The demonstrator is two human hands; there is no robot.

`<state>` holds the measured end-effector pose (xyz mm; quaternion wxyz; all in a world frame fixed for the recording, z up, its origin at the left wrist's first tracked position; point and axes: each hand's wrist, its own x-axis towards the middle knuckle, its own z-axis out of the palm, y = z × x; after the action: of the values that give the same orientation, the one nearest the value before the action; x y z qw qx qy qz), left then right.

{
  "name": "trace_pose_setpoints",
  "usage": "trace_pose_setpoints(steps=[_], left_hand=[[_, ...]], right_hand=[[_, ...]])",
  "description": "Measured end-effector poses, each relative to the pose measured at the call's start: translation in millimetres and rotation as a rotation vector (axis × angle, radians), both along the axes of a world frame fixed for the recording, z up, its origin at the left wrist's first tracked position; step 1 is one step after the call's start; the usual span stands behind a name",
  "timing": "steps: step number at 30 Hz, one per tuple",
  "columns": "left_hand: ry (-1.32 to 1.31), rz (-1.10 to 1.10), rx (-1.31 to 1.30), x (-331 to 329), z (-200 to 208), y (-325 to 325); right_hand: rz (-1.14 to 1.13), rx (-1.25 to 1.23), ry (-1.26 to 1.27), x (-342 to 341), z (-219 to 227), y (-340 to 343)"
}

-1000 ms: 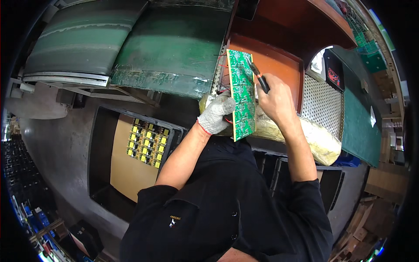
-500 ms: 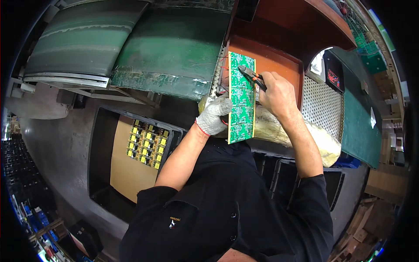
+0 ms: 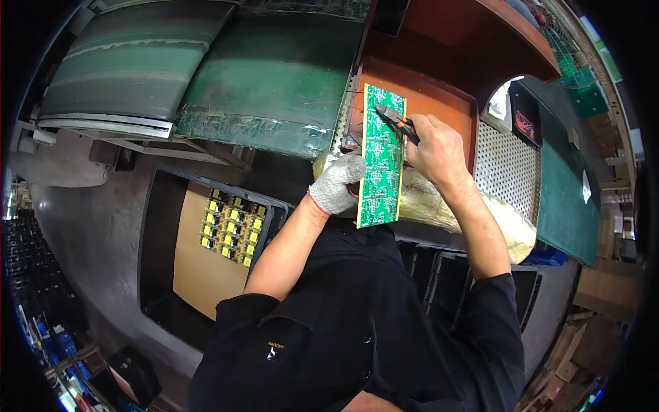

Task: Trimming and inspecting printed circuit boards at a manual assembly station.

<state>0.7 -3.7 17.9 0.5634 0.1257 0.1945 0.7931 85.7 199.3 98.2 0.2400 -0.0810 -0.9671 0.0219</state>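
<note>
The person's left hand point(image 3: 338, 182), in a grey-white knitted glove, is closed on the left edge of a long green circuit board panel point(image 3: 382, 165), which is held tilted in front of the body, over the near edge of the bench; the fingers behind it are hidden. The bare right hand point(image 3: 439, 151) is clamped around the dark and orange handles of small pliers point(image 3: 390, 115), whose head lies over the upper part of the panel; whether its tips touch the surface, one cannot tell. Thin wires stick out at the panel's upper left edge. Behind the panel is a red-brown tray point(image 3: 443, 103), partly covered by it, and a yellowish wrapped roll point(image 3: 504, 223) passes under the right forearm. To the right are a perforated metal plate point(image 3: 508, 165) and a black bin point(image 3: 516, 130) with red pieces inside. To the left, a green-covered surface point(image 3: 268, 89) reaches near the panel. Below it, a black crate point(image 3: 156, 237) contains brown cardboard point(image 3: 202, 275) and a board with yellow components point(image 3: 232, 228).
</note>
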Motion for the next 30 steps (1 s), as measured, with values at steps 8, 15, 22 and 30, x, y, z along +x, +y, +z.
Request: trace_pose_setpoints(steps=[8,15,22,30], left_hand=[[0.021,0.003,0.053,-1,-15,4],[-0.028,-0.034,0.036,-1,-2,0],[-0.041,-0.031,0.043,0,-5,2],[-0.031,-0.049,-0.006,1,-2,2]], right_hand=[[0.047,0.123,0.142,-11,2,-3],[0.02,-0.026,0.017,-4,4,1],[-0.054,-0.034,-0.054,-6,4,6],[0.013,0.056,0.112,-12,9,-3]])
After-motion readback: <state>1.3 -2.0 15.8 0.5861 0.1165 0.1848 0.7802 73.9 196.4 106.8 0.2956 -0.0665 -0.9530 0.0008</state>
